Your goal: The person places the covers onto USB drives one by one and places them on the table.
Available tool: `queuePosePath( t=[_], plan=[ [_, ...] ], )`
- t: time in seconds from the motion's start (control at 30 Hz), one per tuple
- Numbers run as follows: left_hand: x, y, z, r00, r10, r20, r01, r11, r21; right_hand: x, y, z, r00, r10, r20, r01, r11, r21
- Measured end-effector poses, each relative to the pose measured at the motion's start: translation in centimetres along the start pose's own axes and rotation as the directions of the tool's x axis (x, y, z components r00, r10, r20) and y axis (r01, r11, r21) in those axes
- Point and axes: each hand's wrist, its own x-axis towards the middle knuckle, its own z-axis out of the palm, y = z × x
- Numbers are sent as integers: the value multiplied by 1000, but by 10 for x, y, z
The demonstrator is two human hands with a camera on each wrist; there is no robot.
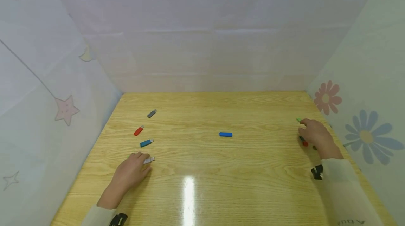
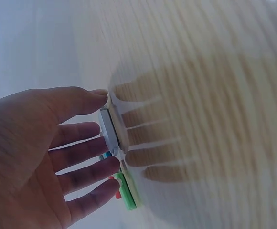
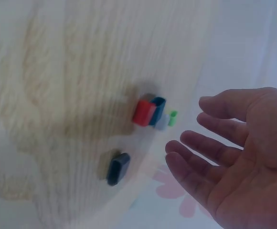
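Observation:
My left hand (image 1: 131, 169) reaches over a silver USB stick (image 1: 149, 160) on the table, covering its left part. In the left wrist view the fingers are spread and nearly straight beside the silver stick; whether they touch it I cannot tell. A green stick (image 2: 125, 192) lies by the little finger. At the table's right side my right hand (image 1: 314, 134) hovers with loosely bent fingers, holding nothing. Near it are a red cap (image 3: 143, 113), a teal cap (image 3: 157, 110), a pale cap (image 3: 163, 122), a green cap (image 3: 173, 118) and a black cap (image 3: 118, 169).
Beyond the left hand lie a teal USB stick (image 1: 146, 143), a red one (image 1: 138, 131) and a dark grey one (image 1: 151, 114). A blue piece (image 1: 225, 134) lies mid-table. Printed sheets (image 1: 202, 53) enclose the wooden table (image 1: 240, 183) at the back and sides.

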Motion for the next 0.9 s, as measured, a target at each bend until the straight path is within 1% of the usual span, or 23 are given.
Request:
queuePosePath(
  t=[0.23,0.4,0.57,0.8,0.83,0.9],
  plan=[
    [-1,-2,2,1000,-16,4,16,1000,8,3,7,0,1000,20,-3,-20,1000,-20],
    [-1,-3,3,1000,-9,-10,10,1000,10,7,14,2,999,41,8,-41,999,-19],
    [-1,-4,4,999,6,-36,-5,1000,10,11,17,2,999,39,20,-39,999,-23],
    [1,-5,9,994,53,-97,-48,998,50,19,19,1,1000,25,12,-25,999,-39],
    [1,-5,9,993,57,-103,-51,997,54,20,19,2,1000,18,10,-18,999,-44],
    [2,-5,10,994,50,-94,-45,998,53,21,20,2,1000,8,11,-7,999,-54]
  ],
)
